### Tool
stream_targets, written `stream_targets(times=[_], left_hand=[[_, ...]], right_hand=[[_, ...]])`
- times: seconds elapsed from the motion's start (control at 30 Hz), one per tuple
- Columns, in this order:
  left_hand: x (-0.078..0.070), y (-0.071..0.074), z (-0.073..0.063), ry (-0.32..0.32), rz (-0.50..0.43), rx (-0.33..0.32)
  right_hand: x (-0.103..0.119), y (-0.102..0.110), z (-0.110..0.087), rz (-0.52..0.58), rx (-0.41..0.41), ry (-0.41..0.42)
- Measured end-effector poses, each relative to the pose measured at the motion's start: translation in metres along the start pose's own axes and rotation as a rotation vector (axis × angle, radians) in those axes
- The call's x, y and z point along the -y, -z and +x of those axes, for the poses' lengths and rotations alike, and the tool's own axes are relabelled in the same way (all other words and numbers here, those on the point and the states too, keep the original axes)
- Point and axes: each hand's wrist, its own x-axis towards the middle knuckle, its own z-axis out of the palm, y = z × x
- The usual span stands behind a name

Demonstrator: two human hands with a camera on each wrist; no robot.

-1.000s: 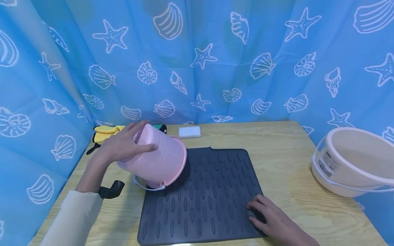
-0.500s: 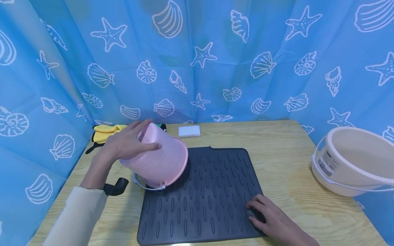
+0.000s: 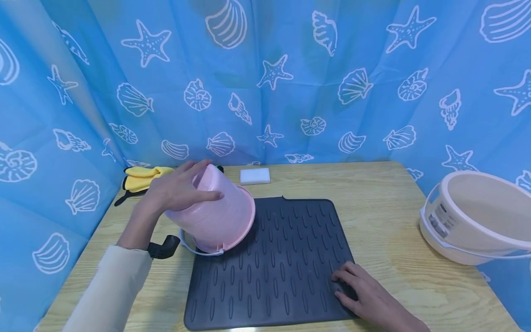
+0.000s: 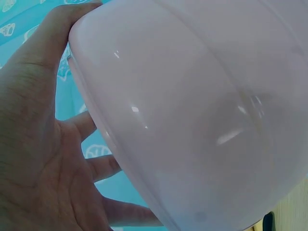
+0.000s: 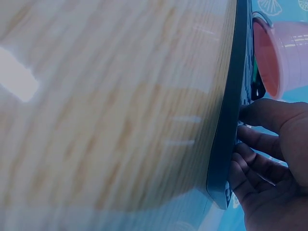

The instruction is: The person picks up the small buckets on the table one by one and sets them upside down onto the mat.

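Left hand [image 3: 174, 188] grips pink bucket [image 3: 220, 219], tilted (apparently the step); right hand [image 3: 365, 295], relaxed, touches mat [image 3: 269, 276]. Next likely needs steadiness.

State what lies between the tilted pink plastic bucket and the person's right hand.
In the head view, only bare dark-grey ridged rectangular mat separates the bucket from the right hand.
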Motion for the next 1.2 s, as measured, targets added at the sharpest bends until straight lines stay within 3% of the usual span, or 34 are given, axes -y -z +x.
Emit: stream_targets(times=[0.23,0.6,1.2], left_hand=[[-0.005,0.001,0.003,0.018,0.021,0.02],[-0.012,-0.002,0.009,0.005,0.083,0.019],[-0.028,-0.009,0.021,0.004,0.128,0.04]], right_hand=[[0.002,0.002,0.002,-0.002,0.051,-0.069],[0.001,0.0,0.001,-0.008,0.004,-0.032],[0.002,-0.002,0.0,-0.016,0.009,-0.051]])
